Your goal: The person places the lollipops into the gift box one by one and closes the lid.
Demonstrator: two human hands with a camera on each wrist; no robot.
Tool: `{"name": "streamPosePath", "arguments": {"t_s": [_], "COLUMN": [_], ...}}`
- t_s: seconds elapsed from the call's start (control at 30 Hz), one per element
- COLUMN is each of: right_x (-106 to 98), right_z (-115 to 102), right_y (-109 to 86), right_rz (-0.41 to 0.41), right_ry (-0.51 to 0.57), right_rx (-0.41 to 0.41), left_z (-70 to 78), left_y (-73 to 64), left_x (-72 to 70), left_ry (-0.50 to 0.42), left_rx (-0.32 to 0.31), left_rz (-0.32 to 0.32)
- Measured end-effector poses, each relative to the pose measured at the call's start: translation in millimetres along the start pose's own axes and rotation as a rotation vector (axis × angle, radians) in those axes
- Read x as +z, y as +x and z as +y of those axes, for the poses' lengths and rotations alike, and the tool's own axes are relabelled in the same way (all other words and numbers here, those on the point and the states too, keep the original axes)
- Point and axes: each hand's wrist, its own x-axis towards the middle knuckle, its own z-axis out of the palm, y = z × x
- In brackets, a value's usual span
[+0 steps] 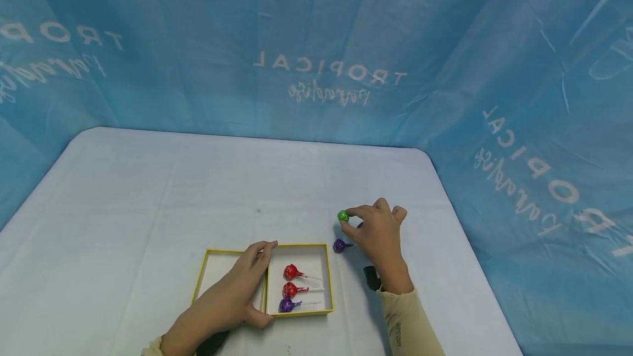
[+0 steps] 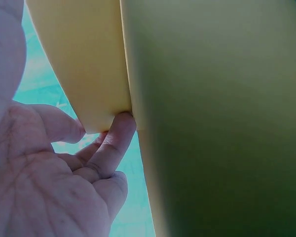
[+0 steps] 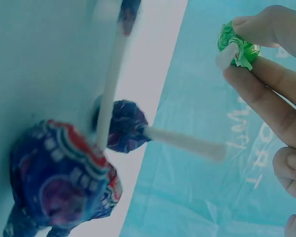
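Note:
My right hand (image 1: pixel 378 235) pinches a green lollipop (image 1: pixel 343 216) by its wrapped head, between thumb and fingertips. In the right wrist view, the white stick of this lollipop (image 3: pixel 232 47) points toward the camera. A purple lollipop (image 1: pixel 339 245) lies on the table just under that hand, with another dark one partly hidden behind the fingers. My left hand (image 1: pixel 237 290) spans the yellow-edged box (image 1: pixel 330 279), thumb at the near edge and fingers at the far edge. Inside its right part lie a red lollipop (image 1: pixel 290 272), a second red lollipop (image 1: pixel 289 290) and a purple lollipop (image 1: pixel 287 305).
The box's left part (image 1: pixel 210 268) has a white inside and is partly covered by my left hand and forearm. A white cloth covers the table (image 1: pixel 207 191). Blue printed curtains (image 1: pixel 316 21) hang behind it and at both sides.

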Motion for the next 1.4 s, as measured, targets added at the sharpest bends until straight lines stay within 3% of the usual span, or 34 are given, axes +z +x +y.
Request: {"name": "streamPosePath", "arguments": {"t_s": [0.23,0.4,0.63,0.83,1.4], "right_x": [-6,-8,-11,-13,-16], "right_z": [-7,-19,-31,-36,-46], "right_y": [-3.9,-3.1,-3.8,-7.1,-11.2], "right_rz": [0.067,0.074,0.069,0.078,0.069], "right_ry": [0.040,0.101,0.129,0.133,0.135], "right_rx": [-0.061,-0.114,-0.174,-0.218,-0.243], "left_z": [0.6,0.4,0.5,1.3,1.7], "left_y": [4.5,1.5,0.4,0.8,2.7], "left_x": [1.5,-1.7,-2.7,-2.3,-0.6], "left_ry": [-0.021,-0.037,-0.007,-0.017,-0.018], "left_rx": [-0.018,-0.035,-0.009,-0.020,-0.043], "left_rz": [-0.040,-0.044,-0.011,-0.033,-0.041]}}
